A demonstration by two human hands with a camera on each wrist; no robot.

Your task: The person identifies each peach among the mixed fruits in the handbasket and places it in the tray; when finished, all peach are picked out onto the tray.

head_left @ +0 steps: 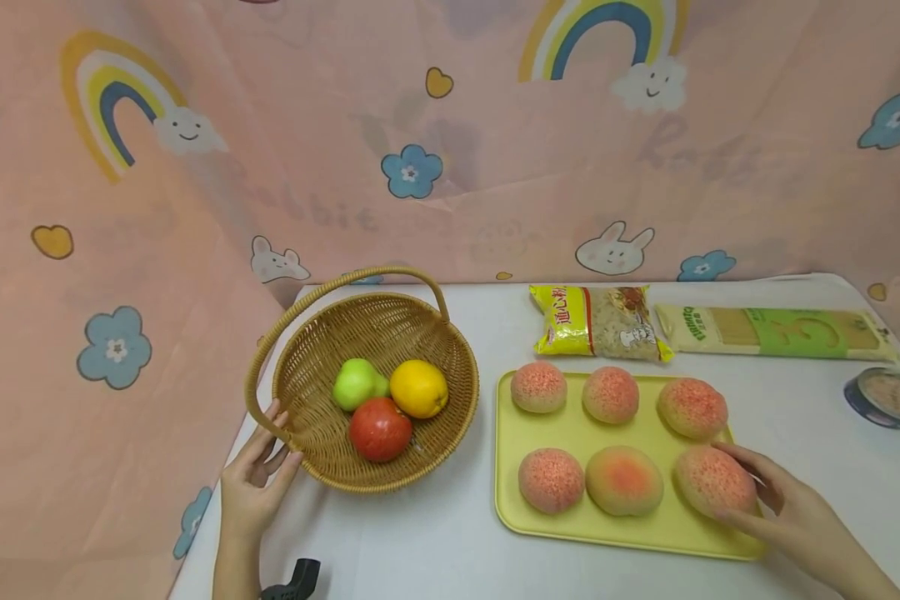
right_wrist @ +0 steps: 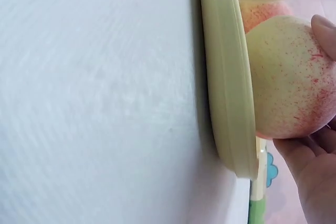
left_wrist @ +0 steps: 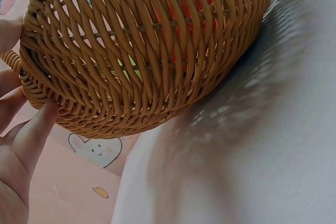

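A wicker basket (head_left: 450,417) with an arched handle stands at the left, holding a green pear (head_left: 356,385), a yellow lemon-like fruit (head_left: 418,389) and a red apple-like fruit (head_left: 380,430). My left hand (head_left: 258,479) grips its rim where the handle joins, thumb (left_wrist: 39,124) against the woven side. To the right, several peaches lie in two rows on a yellow tray (head_left: 607,537). My right hand (head_left: 783,508) holds the front right peach (head_left: 714,481) between thumb and fingers. In the right wrist view, this peach (right_wrist: 291,77) sits close over the tray rim (right_wrist: 228,72).
Behind the tray lie a yellow bag of pasta (head_left: 600,323) and a long green-and-cream noodle packet (head_left: 780,332). A round tin (head_left: 887,397) stands at the right edge. Near my left forearm is a black object (head_left: 296,581). A pink patterned cloth (head_left: 480,225) hangs behind the white table.
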